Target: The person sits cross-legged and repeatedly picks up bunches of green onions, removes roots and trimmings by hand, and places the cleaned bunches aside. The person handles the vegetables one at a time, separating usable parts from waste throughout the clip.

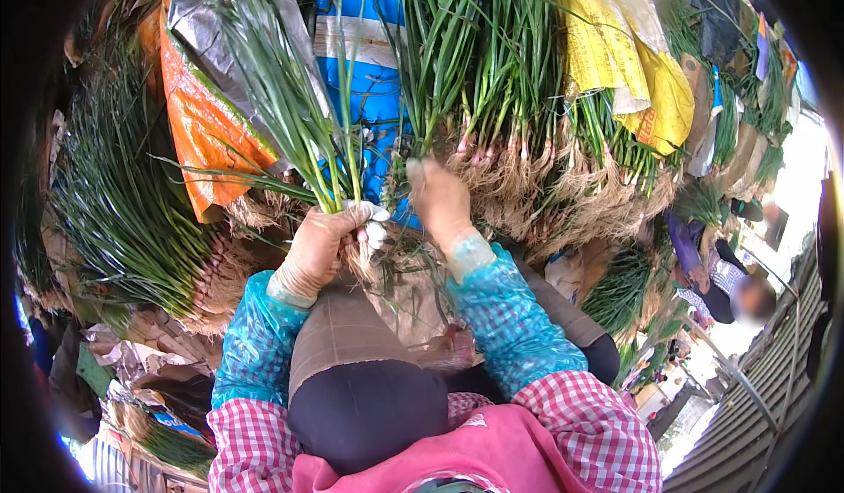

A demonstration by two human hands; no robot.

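Observation:
My left hand (316,245), in a tan rubber glove with white fingertips, is closed around a small bunch of green onions (320,176), roots hanging below the fist and leaves pointing away from me. To its right my right hand (438,196) is gloved and blurred, its fingers bent together at the base of other green stalks (427,107); whether it grips them I cannot tell. Just beyond that hand lies a row of rooted green onions (514,110). A blue plastic sheet (362,97) with a pale band shows between the leaves.
Another large heap of green onions (132,229) lies at the left, beside an orange plastic sack (204,143). A yellow sack (603,44) covers part of the row at the right. My knee (366,407) is below my left hand. Another person (725,282) is at the far right.

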